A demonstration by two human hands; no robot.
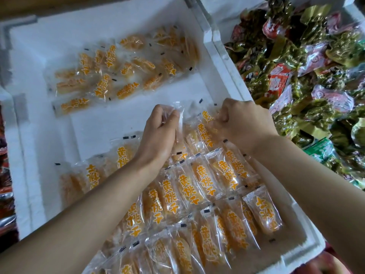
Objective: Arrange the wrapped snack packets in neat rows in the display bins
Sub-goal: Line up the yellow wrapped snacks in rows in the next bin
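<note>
A white foam bin [122, 22] holds clear packets with orange print. Near me, several packets lie in neat overlapping rows [199, 186]. A loose, untidy pile of the same packets [118, 76] sits at the far side of the bin. My left hand [160, 133] grips the top of a packet [178, 115] at the far end of the rows, fingers curled round the wrapper. My right hand [245, 123] pinches the neighbouring packets [205, 125] near the bin's right wall. Both hands are close together over the same row.
To the right, a second foam bin [221, 20] is heaped with green, gold and red wrapped snacks [308, 72]. Bare white floor of the first bin [110, 123] lies between the rows and the pile. Dark packaged goods [5, 184] show at the left edge.
</note>
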